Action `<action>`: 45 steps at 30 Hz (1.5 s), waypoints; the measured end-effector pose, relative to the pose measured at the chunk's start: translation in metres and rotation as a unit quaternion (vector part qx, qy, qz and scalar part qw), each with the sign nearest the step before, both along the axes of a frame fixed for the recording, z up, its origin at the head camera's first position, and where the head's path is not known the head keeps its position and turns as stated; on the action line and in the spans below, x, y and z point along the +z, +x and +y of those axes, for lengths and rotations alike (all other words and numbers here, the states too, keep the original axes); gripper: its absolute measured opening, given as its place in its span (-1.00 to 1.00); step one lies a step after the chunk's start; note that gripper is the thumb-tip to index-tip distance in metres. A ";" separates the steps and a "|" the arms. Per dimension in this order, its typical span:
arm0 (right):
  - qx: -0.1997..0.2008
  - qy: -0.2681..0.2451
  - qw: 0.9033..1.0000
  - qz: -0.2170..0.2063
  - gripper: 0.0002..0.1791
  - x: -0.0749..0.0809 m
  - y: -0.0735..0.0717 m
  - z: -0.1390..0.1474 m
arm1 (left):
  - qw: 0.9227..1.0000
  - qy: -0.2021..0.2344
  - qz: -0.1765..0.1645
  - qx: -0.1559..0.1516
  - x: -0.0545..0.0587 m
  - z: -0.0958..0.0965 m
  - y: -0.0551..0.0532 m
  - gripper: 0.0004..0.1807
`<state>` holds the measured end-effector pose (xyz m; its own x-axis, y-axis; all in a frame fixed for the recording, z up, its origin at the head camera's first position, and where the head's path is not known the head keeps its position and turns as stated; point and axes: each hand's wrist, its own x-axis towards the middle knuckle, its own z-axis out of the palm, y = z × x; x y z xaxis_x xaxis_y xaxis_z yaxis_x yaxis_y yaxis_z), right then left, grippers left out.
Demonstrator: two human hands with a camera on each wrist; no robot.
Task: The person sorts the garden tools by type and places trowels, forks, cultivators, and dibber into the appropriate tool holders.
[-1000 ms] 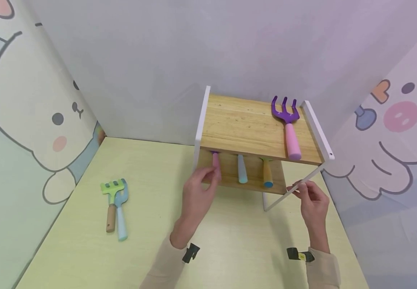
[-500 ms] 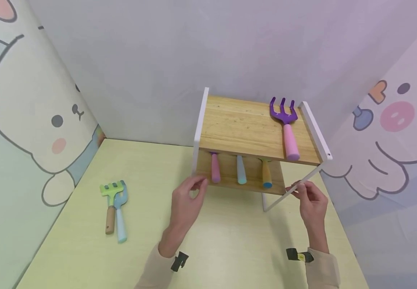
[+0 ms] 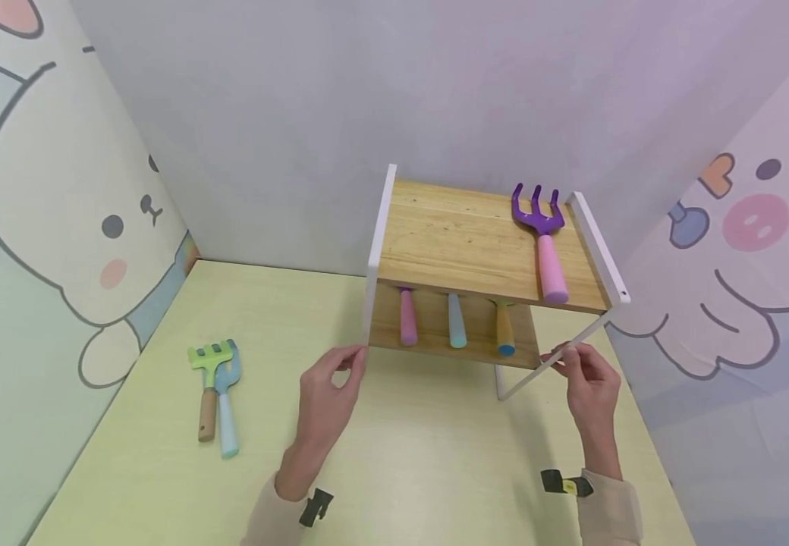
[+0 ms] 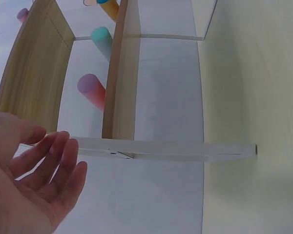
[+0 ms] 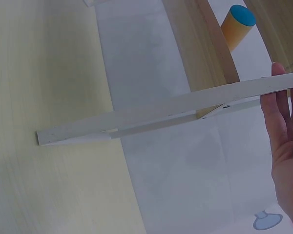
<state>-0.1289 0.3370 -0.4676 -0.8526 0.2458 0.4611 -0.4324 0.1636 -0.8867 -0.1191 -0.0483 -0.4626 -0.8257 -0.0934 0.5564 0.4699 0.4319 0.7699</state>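
Note:
A two-tier wooden shelf (image 3: 459, 239) with white legs stands on the table. My right hand (image 3: 592, 383) grips its front right leg, thumb in front and fingers behind. My left hand (image 3: 329, 398) is at the front left leg, fingertips right by it, fingers loosely bent and holding nothing. On the lower tier lie a pink handle (image 3: 408, 318), a light blue handle (image 3: 457, 322) and a yellow handle (image 3: 504, 330) with a blue end; their heads are mostly hidden under the top board. A purple garden hand fork (image 3: 546, 243) with a pink grip lies on the top tier's right side.
Left on the pale table (image 3: 251, 303), a small green rake (image 3: 209, 379) with a brown handle lies close beside a blue hand fork (image 3: 227, 409). Grey and cartoon-printed walls (image 3: 265, 136) enclose the back and both sides.
My left hand has let go of the pink handle on the lower tier and moved left and slightly down to the front left leg. My right hand has stayed at the right leg.

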 end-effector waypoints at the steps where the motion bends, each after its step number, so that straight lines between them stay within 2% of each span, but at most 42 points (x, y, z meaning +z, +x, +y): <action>1: 0.000 -0.001 1.000 0.001 -0.83 0.000 0.000 0.000 | 1.000 -0.003 0.000 0.001 -0.001 -0.002 0.001 -0.91; 11: -0.002 0.003 1.000 0.004 -0.82 0.001 0.002 -0.001 | 1.000 -0.015 -0.007 0.013 -0.009 -0.018 0.007 -0.90; 22: -0.015 0.011 1.000 -0.010 -0.80 0.000 0.001 0.000 | 0.999 -0.026 -0.011 0.039 -0.024 -0.034 0.011 -0.92; 30: -0.018 -0.001 1.000 -0.006 -0.83 0.002 0.003 -0.003 | 0.997 -0.030 -0.023 0.066 -0.030 -0.046 0.014 -0.89; 36: -0.021 0.008 1.000 -0.012 -0.81 0.001 0.002 -0.002 | 0.995 -0.036 -0.042 0.087 -0.035 -0.058 0.016 -0.88; 45: -0.002 -0.002 1.000 -0.001 -0.83 0.000 0.001 -0.001 | 0.991 -0.032 -0.060 0.116 -0.039 -0.076 0.019 -0.88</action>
